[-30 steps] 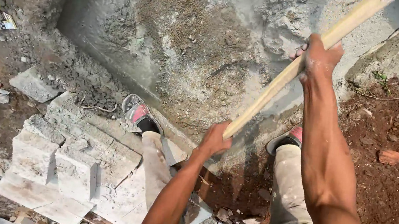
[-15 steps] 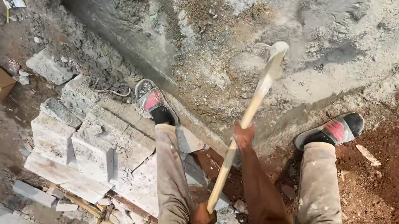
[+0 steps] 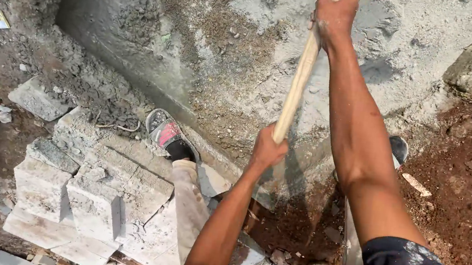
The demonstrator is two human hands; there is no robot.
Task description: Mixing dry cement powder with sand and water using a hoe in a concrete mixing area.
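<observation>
Both hands grip a wooden handle (image 3: 301,74) that rises toward 12 o'clock over the concrete slab (image 3: 230,40). The right hand (image 3: 335,9) is closed around it near the top edge; the left hand (image 3: 268,149) is closed around its lower end. Broken blocks (image 3: 88,192) lie at 8 o'clock, beside the left shoe (image 3: 168,136).

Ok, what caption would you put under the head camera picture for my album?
Both hands, left hand low and right hand high, grasp a long wooden handle above a grey concrete slab, with broken blocks beside one shoe.
</observation>
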